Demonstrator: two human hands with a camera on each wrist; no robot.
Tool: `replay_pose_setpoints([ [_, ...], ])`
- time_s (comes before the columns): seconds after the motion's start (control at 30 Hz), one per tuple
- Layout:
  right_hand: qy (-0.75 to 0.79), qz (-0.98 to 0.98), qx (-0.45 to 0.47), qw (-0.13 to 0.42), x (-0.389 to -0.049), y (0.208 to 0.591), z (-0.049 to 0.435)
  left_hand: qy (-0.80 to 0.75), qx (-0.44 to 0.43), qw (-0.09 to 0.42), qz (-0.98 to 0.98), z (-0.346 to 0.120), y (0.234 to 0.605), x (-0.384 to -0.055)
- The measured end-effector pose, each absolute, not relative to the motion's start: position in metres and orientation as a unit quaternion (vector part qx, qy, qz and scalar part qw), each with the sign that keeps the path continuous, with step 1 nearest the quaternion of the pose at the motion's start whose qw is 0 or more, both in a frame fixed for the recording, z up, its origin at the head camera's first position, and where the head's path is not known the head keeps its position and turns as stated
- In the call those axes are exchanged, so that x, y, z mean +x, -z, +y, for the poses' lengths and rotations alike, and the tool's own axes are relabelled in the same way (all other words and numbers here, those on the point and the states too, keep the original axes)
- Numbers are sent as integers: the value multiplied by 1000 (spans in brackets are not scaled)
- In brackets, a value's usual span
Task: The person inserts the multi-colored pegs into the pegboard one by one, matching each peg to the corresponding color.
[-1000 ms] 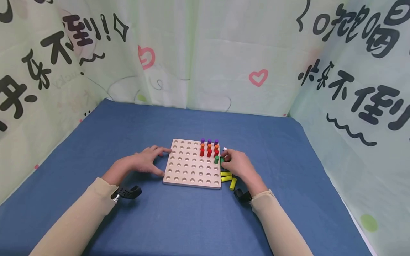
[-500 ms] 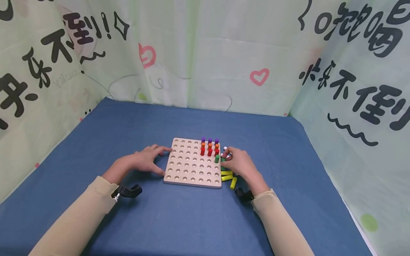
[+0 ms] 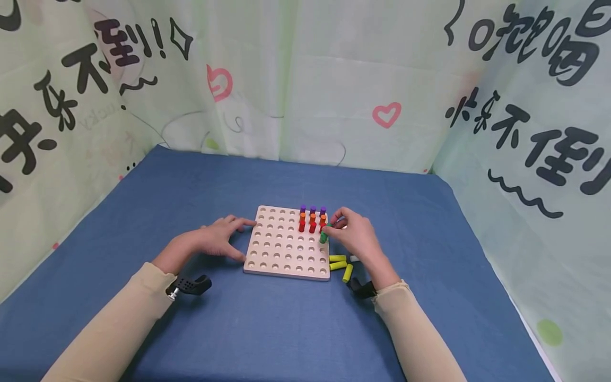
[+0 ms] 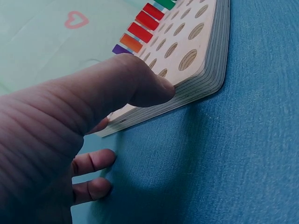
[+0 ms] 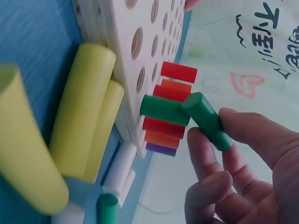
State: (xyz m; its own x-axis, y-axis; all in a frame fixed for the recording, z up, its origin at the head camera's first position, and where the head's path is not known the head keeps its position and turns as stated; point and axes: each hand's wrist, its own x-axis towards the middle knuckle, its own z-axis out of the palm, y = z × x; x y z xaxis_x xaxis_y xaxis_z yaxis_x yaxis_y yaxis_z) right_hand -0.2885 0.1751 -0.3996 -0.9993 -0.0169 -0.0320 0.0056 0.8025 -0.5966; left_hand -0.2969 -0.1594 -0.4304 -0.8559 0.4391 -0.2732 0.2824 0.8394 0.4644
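Note:
A pale wooden pegboard [image 3: 286, 275] with rows of round holes lies on the blue cloth. My right hand [image 3: 355, 234] pinches a green peg [image 5: 208, 121] between thumb and fingers over the board's right edge. The held peg is tilted, and its end overlaps a standing green peg [image 5: 161, 109] in the right wrist view. My left hand [image 3: 217, 237] is spread at the board's left side, thumb [image 4: 159, 91] on the edge near the front corner, index finger farther back. Purple [image 3: 303, 209], orange [image 3: 312, 218] and red pegs [image 3: 312, 228] stand in three rows at the back right.
Loose yellow pegs [image 5: 86, 102] lie against the board's right side. White pegs [image 5: 120, 168] and another green peg [image 5: 108, 210] lie beyond them on the cloth. Printed curtains [image 3: 334, 106] enclose the table's back and sides.
My right hand has lifted a green peg from beside the board and brought it up and left over the right edge. The left hand has stayed in place.

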Motion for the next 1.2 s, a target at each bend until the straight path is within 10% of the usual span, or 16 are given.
replay_pose_setpoints([
  [1.2,285,957,-48,-6,-286,413,153,-205,188,184,943,-161,434,-298],
])
